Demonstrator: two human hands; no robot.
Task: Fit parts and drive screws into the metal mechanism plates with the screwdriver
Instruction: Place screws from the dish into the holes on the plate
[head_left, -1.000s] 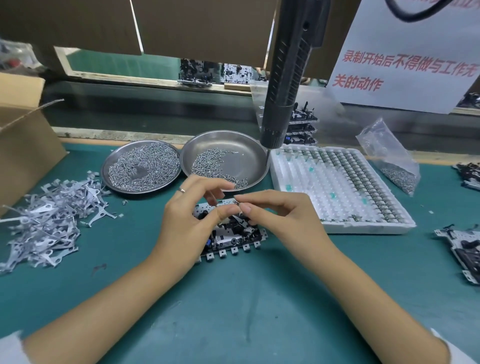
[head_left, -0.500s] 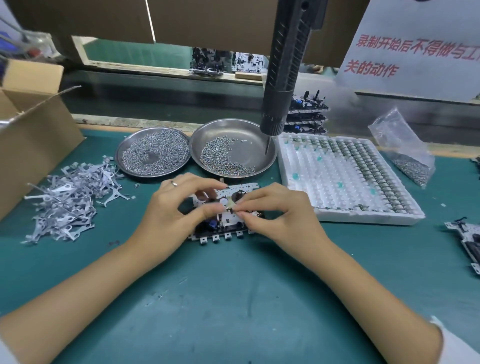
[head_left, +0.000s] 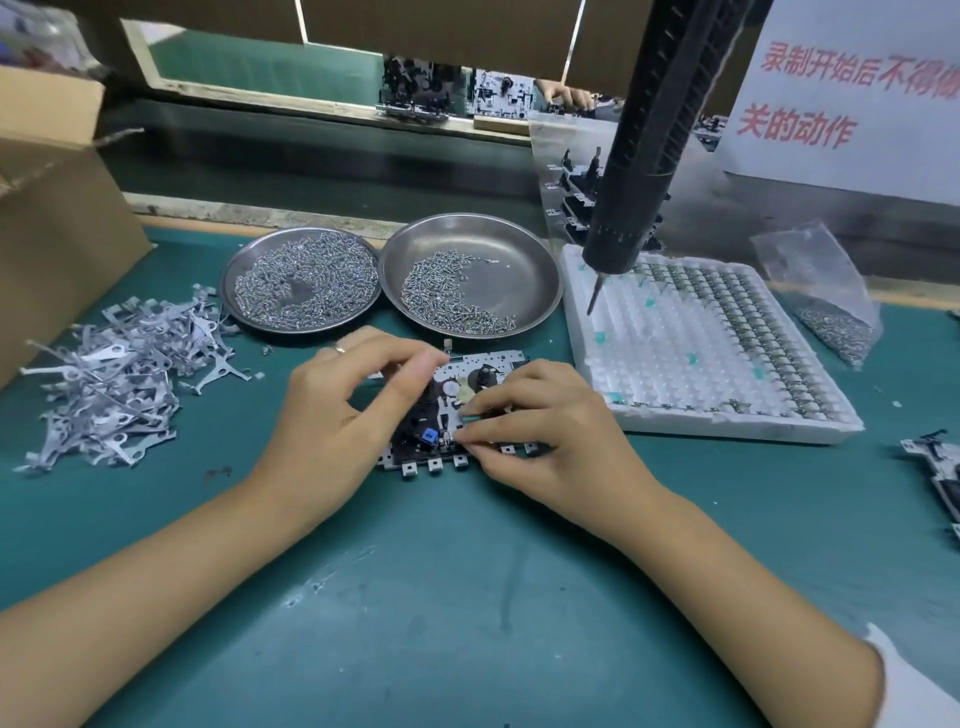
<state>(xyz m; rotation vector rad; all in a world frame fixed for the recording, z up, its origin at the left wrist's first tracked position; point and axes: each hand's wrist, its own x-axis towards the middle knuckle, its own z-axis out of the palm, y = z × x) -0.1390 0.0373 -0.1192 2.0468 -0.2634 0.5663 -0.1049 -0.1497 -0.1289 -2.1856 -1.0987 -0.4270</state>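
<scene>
A metal mechanism plate (head_left: 496, 364) with black parts and a small blue piece lies flat on the green mat in front of me. My left hand (head_left: 332, 415) holds its left side, thumb and index finger curled over the plate. My right hand (head_left: 550, 431) pinches a small metal part at the plate's front edge, just right of the blue piece. Above the white tray, the black electric screwdriver (head_left: 639, 171) hangs with its bit pointing down; neither hand touches it.
Two steel dishes of screws, one (head_left: 231, 296) left and one (head_left: 519, 270) right, sit behind the plate. Right of them is a white foam tray (head_left: 727, 423). Loose metal levers (head_left: 119, 374) and a cardboard box (head_left: 57, 218) lie left. A screw bag (head_left: 826, 306) and another mechanism (head_left: 935, 467) lie right.
My right hand has come down from the plate's upper middle to its front edge. My left hand stays at the left side. The view has shifted.
</scene>
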